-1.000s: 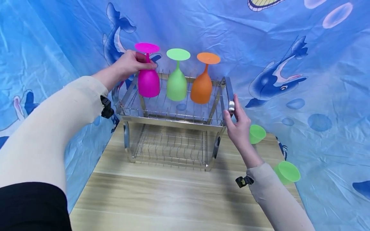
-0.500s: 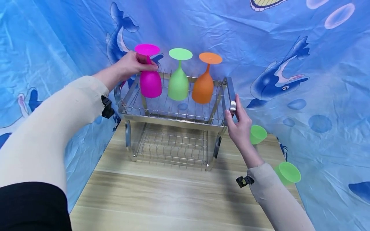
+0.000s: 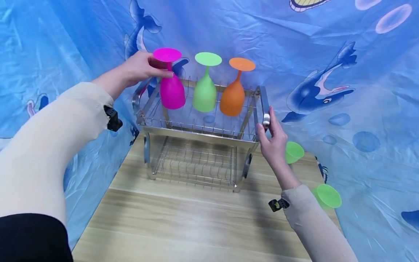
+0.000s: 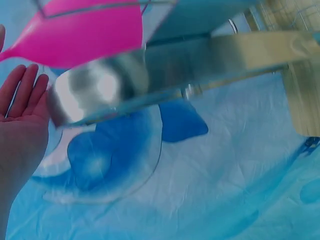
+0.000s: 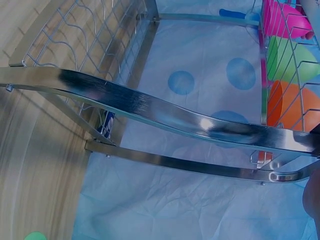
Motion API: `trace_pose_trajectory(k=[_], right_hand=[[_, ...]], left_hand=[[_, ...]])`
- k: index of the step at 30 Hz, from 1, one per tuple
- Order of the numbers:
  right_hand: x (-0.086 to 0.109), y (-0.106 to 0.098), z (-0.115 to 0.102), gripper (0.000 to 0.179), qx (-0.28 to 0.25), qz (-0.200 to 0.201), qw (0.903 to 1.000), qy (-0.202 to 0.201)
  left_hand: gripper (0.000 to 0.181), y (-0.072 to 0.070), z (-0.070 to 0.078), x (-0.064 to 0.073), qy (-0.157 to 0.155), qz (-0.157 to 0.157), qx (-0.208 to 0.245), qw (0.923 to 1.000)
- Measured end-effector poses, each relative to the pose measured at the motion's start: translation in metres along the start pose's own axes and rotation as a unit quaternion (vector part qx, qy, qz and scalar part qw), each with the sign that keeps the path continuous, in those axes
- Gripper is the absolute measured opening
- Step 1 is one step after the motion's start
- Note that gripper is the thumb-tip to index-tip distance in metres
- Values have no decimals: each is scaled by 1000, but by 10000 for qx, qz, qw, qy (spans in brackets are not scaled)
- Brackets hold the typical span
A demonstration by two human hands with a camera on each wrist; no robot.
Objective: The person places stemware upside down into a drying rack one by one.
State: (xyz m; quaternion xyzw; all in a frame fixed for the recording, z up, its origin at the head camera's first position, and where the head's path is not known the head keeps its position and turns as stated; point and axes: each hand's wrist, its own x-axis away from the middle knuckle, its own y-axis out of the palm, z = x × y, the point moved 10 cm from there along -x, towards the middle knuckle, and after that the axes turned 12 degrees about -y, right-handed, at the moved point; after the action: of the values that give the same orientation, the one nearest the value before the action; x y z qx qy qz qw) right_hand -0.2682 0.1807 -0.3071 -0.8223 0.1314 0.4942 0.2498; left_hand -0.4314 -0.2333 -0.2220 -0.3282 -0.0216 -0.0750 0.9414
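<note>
My left hand (image 3: 140,69) pinches the stem of the pink glass (image 3: 171,91), which stands upside down at the 9 o'clock end of the dish rack's (image 3: 199,133) top shelf, foot up. Beside it, toward 3 o'clock, stand a green glass (image 3: 204,95) and an orange glass (image 3: 233,99), also upside down. My right hand (image 3: 273,142) rests with curled fingers on the rack's side handle at 3 o'clock, steadying it.

I judge three glasses racked, the pink one not yet let go. Two green cups (image 3: 293,152) sit on the wooden table (image 3: 183,225) at 4 o'clock, well apart from the rack, and the lower shelf holds nothing.

The left wrist view shows only the heel of the palm and straight fingertips (image 4: 20,95) below the pink bowl; the pinch itself shows only from the head. The right wrist view looks under the rack's steel rails (image 5: 150,107), where the glass rims sit between wires.
</note>
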Motion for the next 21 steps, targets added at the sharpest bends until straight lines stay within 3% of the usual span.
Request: trace_pose_trajectory(k=[10,15,21], right_hand=[[1,2,2,64,-100,-105,9999,57],[1,9,3,63,-149,-172,9997,-27],[-2,14,1,62,-11,-226,9997,-97]], left_hand=[[88,-28,-23,33,-71,197,-409,9989],[88,-40,-36,63,-73,430,-635,9970],[81,-47,-45,96,61,724,-353,9967]])
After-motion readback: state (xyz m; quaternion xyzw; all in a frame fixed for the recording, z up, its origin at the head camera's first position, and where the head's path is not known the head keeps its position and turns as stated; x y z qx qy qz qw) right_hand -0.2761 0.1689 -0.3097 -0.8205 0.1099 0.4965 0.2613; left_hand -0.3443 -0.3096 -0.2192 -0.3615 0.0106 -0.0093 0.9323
